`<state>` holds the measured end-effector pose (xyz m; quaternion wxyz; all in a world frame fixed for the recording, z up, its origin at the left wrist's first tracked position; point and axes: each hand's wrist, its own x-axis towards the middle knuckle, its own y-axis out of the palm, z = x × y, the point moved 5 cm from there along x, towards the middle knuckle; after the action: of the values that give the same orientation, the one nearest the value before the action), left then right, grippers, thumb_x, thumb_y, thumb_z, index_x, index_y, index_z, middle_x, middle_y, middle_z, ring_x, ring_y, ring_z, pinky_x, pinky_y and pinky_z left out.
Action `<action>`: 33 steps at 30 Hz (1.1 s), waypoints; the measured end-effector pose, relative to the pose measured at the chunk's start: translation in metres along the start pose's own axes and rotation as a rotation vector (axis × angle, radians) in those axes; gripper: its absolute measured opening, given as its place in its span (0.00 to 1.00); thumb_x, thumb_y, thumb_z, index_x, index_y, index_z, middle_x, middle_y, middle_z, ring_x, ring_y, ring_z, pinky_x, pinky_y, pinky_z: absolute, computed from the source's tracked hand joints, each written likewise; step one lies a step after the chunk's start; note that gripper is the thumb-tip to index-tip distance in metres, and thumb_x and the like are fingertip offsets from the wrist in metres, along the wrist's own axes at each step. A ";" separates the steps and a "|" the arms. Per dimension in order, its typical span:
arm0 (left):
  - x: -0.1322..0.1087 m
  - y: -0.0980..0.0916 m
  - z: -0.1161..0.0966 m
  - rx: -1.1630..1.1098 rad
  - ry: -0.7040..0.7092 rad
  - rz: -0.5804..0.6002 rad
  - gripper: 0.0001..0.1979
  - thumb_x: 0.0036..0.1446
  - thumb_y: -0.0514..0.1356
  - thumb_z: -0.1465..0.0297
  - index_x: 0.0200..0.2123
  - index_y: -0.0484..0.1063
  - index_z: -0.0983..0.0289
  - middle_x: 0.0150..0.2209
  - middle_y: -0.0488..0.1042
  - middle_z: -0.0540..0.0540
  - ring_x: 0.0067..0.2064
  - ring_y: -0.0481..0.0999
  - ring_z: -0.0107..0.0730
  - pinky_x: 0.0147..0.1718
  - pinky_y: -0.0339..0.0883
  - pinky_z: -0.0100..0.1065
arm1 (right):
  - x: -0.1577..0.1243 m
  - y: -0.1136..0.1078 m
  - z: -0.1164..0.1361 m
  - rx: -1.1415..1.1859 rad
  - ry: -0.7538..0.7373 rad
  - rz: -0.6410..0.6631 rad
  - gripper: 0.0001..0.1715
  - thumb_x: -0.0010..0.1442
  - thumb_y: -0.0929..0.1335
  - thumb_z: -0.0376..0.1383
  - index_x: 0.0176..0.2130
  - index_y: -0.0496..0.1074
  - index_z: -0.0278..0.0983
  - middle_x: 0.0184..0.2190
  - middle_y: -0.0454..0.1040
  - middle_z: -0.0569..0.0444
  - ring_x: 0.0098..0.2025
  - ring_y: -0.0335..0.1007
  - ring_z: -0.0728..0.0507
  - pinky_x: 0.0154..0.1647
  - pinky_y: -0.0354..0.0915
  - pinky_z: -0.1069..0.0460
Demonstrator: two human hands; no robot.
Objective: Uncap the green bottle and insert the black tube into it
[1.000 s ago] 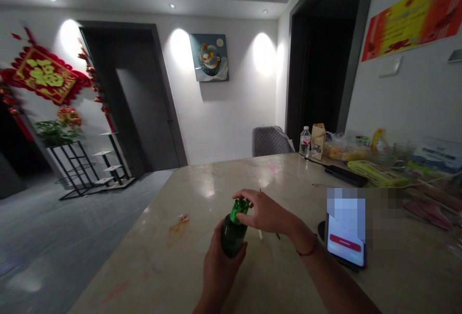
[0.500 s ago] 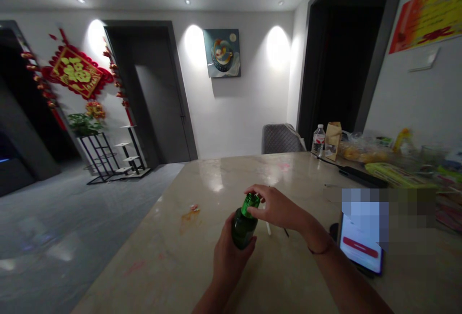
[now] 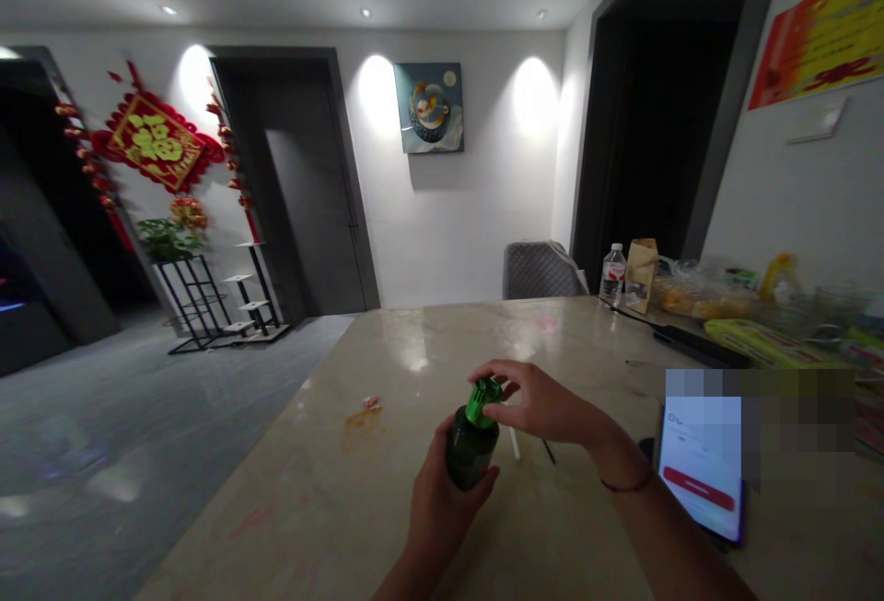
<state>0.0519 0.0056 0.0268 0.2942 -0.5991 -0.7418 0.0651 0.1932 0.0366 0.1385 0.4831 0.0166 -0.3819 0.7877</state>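
A small dark green bottle (image 3: 471,450) is held tilted above the table. My left hand (image 3: 442,509) is wrapped round its body from below, the thumb on the near right side. The bottle's shiny bright green cap (image 3: 483,401) sits at the neck. Curled over that cap is my right hand (image 3: 535,398), thumb against its near side and fingers over its far side. On the table just behind the right hand lie a thin white stick (image 3: 515,444) and a thin dark stick (image 3: 549,452), both partly covered.
A phone with a lit screen (image 3: 701,463) stands on the right of the stone-topped table (image 3: 304,491). Behind it are a black elongated object (image 3: 697,344), a water bottle (image 3: 612,275), a paper bag (image 3: 642,277) and plastic-wrapped food (image 3: 704,293). An orange-brown stain (image 3: 360,429) marks the left side.
The whole view has shifted slightly, so everything sits a little lower and to the right. Both hands keep their places on the bottle and its cap.
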 end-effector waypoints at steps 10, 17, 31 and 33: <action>-0.002 0.001 -0.005 -0.008 0.005 0.009 0.32 0.40 0.63 0.68 0.51 0.58 0.59 0.43 0.72 0.53 0.43 0.73 0.37 0.42 0.65 0.37 | -0.006 -0.008 -0.002 0.207 -0.075 0.131 0.16 0.45 0.65 0.23 0.36 0.69 0.36 0.40 0.72 0.53 0.43 0.68 0.47 0.48 0.63 0.49; 0.000 0.001 0.002 0.004 -0.030 -0.033 0.33 0.41 0.63 0.65 0.52 0.57 0.60 0.43 0.73 0.54 0.43 0.73 0.36 0.42 0.66 0.36 | -0.004 -0.020 -0.036 0.325 0.114 -0.038 0.17 0.47 0.69 0.32 0.38 0.63 0.35 0.33 0.72 0.53 0.36 0.70 0.47 0.38 0.67 0.50; 0.002 0.001 0.002 -0.048 -0.093 -0.019 0.32 0.44 0.60 0.60 0.51 0.55 0.63 0.42 0.74 0.57 0.42 0.74 0.38 0.42 0.66 0.38 | -0.009 -0.017 -0.177 0.844 0.540 -0.576 0.11 0.52 0.61 0.41 0.24 0.62 0.37 0.20 0.66 0.54 0.22 0.66 0.48 0.23 0.66 0.51; 0.002 0.001 0.001 -0.043 -0.095 -0.014 0.31 0.45 0.59 0.60 0.52 0.55 0.63 0.42 0.73 0.57 0.43 0.74 0.38 0.42 0.66 0.37 | -0.012 -0.015 -0.184 0.797 0.510 -0.586 0.11 0.51 0.63 0.42 0.24 0.62 0.38 0.22 0.67 0.53 0.26 0.68 0.47 0.29 0.68 0.50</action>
<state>0.0522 0.0083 0.0259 0.2461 -0.5965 -0.7602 0.0753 0.2745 0.1445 0.0127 0.7156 0.1124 0.0954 0.6828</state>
